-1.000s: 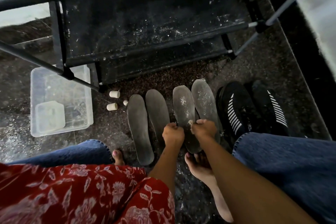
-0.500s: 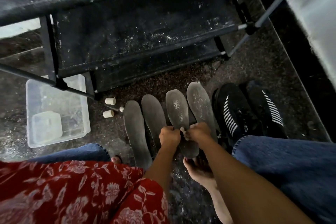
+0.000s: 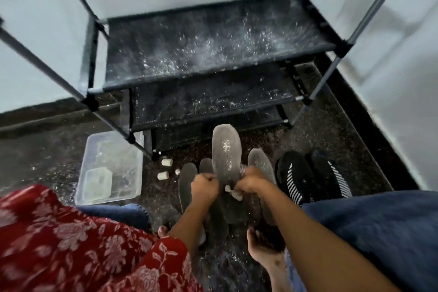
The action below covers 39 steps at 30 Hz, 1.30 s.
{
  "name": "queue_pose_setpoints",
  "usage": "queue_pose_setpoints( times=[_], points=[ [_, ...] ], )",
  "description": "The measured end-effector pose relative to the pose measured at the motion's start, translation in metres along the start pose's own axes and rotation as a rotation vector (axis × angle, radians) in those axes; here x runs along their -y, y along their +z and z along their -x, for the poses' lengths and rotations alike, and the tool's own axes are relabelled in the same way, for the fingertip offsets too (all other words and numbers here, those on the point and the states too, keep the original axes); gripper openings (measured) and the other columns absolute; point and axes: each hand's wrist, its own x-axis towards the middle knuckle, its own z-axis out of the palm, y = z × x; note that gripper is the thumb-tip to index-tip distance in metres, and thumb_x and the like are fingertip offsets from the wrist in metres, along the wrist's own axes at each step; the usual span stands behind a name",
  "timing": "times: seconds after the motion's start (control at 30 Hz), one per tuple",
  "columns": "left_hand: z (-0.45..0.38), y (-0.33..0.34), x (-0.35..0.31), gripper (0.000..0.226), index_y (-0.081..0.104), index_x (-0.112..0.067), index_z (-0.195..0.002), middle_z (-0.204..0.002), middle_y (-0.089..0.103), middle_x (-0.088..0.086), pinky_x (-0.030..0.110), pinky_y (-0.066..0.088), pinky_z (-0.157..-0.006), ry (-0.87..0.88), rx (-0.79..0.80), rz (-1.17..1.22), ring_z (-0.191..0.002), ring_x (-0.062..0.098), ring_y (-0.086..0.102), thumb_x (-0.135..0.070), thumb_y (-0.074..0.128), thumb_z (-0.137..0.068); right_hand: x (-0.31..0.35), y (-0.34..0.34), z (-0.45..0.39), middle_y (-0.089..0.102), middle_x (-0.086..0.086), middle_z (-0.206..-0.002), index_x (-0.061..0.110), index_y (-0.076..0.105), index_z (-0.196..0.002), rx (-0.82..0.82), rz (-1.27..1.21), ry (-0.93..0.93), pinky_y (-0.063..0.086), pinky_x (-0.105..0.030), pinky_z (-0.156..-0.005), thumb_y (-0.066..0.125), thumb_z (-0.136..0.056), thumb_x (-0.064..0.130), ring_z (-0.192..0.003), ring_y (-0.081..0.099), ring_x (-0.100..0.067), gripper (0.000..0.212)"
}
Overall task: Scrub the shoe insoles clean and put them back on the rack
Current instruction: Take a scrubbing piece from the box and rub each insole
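Note:
A grey insole (image 3: 226, 149), dusted with white powder, is lifted off the floor and tilted up toward the rack. My left hand (image 3: 204, 186) grips its left edge. My right hand (image 3: 251, 181) grips its right edge and also pinches a small white scrap (image 3: 233, 193) against it. Three more grey insoles lie on the floor beneath: one at the left (image 3: 187, 182), one mostly hidden behind the raised one (image 3: 205, 166), one at the right (image 3: 260, 163). The black fabric shoe rack (image 3: 213, 45) stands just ahead, its shelves speckled with white powder.
A pair of black sneakers with white stripes (image 3: 312, 175) sits to the right of the insoles. A clear plastic tub (image 3: 111, 163) stands at the left by the rack leg. Small white corks (image 3: 166, 168) lie on the speckled floor. My bare feet (image 3: 263, 251) are below my hands.
Both hands have lifted the powdered insole off the floor and raised its toe toward the rack. The camera has tilted up, showing more of the rack and wall.

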Motion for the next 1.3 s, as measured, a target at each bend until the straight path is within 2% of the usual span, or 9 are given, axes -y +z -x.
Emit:
queue_pose_setpoints(
  times=[0.17,0.23,0.33,0.47,0.6,0.7,0.93,1.07,1.3],
  points=[
    [0.029,-0.043,-0.03,0.021,0.069,-0.004,-0.067,-0.072,0.068,0.018,0.046,0.057,-0.071,0.183,-0.002,-0.052,-0.073,0.032,0.067,-0.014,0.053,-0.076,0.037,-0.034,0.053,0.062,0.0,-0.067,0.012,0.058,-0.076,0.023,0.092,-0.162,0.046,-0.019,-0.05,0.073,-0.072,0.011,-0.062,0.062,-0.01,0.015],
    [0.046,-0.062,-0.045,0.022,0.067,-0.003,-0.064,-0.065,0.064,0.013,0.045,0.058,-0.069,0.238,-0.011,-0.038,-0.067,0.03,0.065,-0.014,0.052,-0.074,0.048,-0.047,0.075,0.065,-0.003,-0.07,0.008,0.062,-0.077,0.049,0.059,-0.206,0.056,-0.026,-0.057,0.071,-0.071,0.007,-0.062,0.065,-0.012,0.012],
    [0.08,-0.091,-0.069,0.028,0.064,-0.014,-0.057,-0.066,0.064,0.008,0.037,0.056,-0.064,0.282,-0.037,-0.013,-0.064,0.025,0.063,-0.006,0.05,-0.079,0.064,-0.067,0.114,0.062,-0.007,-0.07,0.004,0.059,-0.072,0.091,-0.036,-0.294,0.055,-0.023,-0.057,0.065,-0.075,-0.004,-0.063,0.066,-0.013,0.011],
    [0.121,-0.122,-0.095,0.027,0.061,-0.016,-0.061,-0.069,0.062,0.011,0.03,0.049,-0.056,0.338,-0.022,0.038,-0.06,0.024,0.058,-0.009,0.051,-0.084,0.08,-0.086,0.165,0.059,0.001,-0.046,0.005,0.052,-0.06,0.137,-0.188,-0.376,0.058,-0.027,-0.067,0.06,-0.076,-0.016,-0.051,0.062,-0.009,0.028],
    [0.146,-0.143,-0.115,0.022,0.066,-0.02,-0.066,-0.071,0.062,0.008,0.029,0.05,-0.059,0.397,-0.018,0.149,-0.064,0.021,0.058,-0.014,0.054,-0.084,0.089,-0.1,0.2,0.064,-0.009,-0.065,0.001,0.057,-0.072,0.119,-0.281,-0.463,0.058,-0.025,-0.062,0.061,-0.075,-0.017,-0.064,0.065,-0.016,0.018],
    [0.153,-0.152,-0.126,0.02,0.069,-0.013,-0.08,-0.081,0.065,0.008,0.028,0.051,-0.061,0.343,0.063,0.381,-0.072,0.02,0.061,-0.026,0.056,-0.088,0.087,-0.106,0.21,0.065,-0.011,-0.076,0.001,0.057,-0.085,0.15,-0.344,-0.51,0.057,-0.024,-0.059,0.063,-0.074,-0.015,-0.067,0.068,-0.015,0.021],
    [0.153,-0.158,-0.144,0.073,0.065,-0.002,-0.109,-0.095,0.07,0.016,0.036,0.054,-0.076,0.302,0.439,0.88,-0.084,0.025,0.067,-0.062,0.026,-0.093,0.089,-0.108,0.207,0.066,-0.007,-0.07,0.0,0.06,-0.079,0.278,-0.268,-0.56,0.054,-0.023,-0.063,0.062,-0.073,-0.016,-0.066,0.068,-0.013,0.018],
    [0.139,-0.156,-0.153,0.085,0.062,-0.002,-0.118,-0.116,0.062,0.028,0.047,0.051,-0.087,0.229,0.569,0.976,-0.095,0.04,0.064,-0.073,0.028,-0.086,0.092,-0.109,0.195,0.066,-0.007,-0.069,0.0,0.06,-0.079,0.288,-0.237,-0.52,0.055,-0.024,-0.065,0.061,-0.073,-0.016,-0.065,0.067,-0.012,0.017],
    [0.123,-0.15,-0.154,0.091,0.058,-0.002,-0.124,-0.117,0.061,0.031,0.048,0.053,-0.084,0.2,0.682,0.975,-0.092,0.041,0.067,-0.075,0.017,-0.085,0.096,-0.109,0.18,0.061,-0.006,-0.063,0.005,0.052,-0.064,0.27,-0.232,-0.48,0.052,-0.022,-0.059,0.061,-0.073,-0.017,-0.06,0.065,-0.011,0.025]
  ],
)
